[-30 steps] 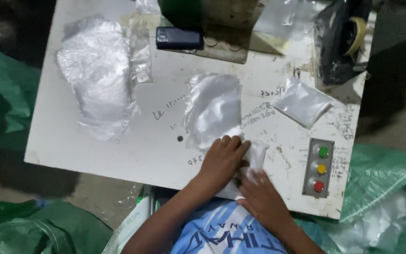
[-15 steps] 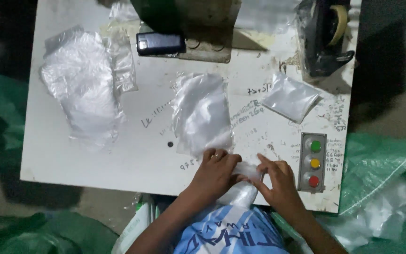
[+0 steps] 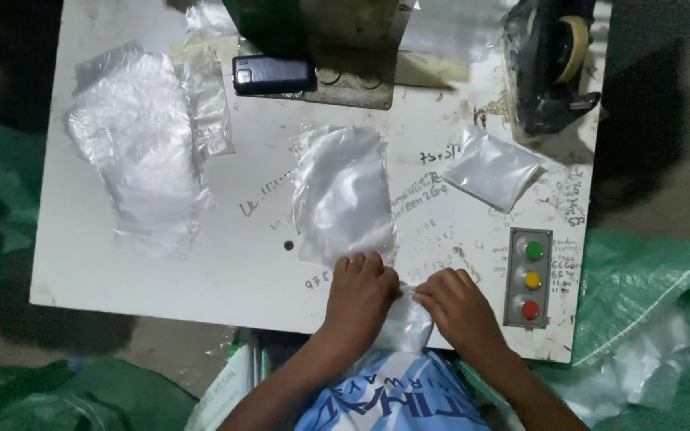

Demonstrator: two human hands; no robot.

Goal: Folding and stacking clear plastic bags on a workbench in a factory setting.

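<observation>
Both hands pinch one clear plastic bag (image 3: 406,323) at the near edge of the table (image 3: 201,279), toward its right half. Left hand (image 3: 361,297) fingers curl closed onto the bag's upper left edge; right hand (image 3: 458,307) fingers are closed onto its upper right edge. The bag hangs down off the table edge toward the lap.

Change: a second ago the hands were stacked over the bag, right below left; now they sit side by side with the bag's mouth stretched between them. Half a second ago the spread was starting. Judged: the bag is being pulled open or flattened, not yet laid down.

Outward, counted:
- one flat clear bag (image 3: 345,195) just beyond the left hand's knuckles, mid-table
- one small white folded packet (image 3: 491,168) toward the far right
- one button panel (image 3: 529,278) at the right edge, three round buttons: green, yellow, red
- one big crumpled stack of clear bags (image 3: 141,152) on the left side
- one dark phone (image 3: 271,73) near the far edge
- one tape dispenser (image 3: 553,60) at the far right corner

Green sacking (image 3: 640,279) lies off the table to the right.
</observation>
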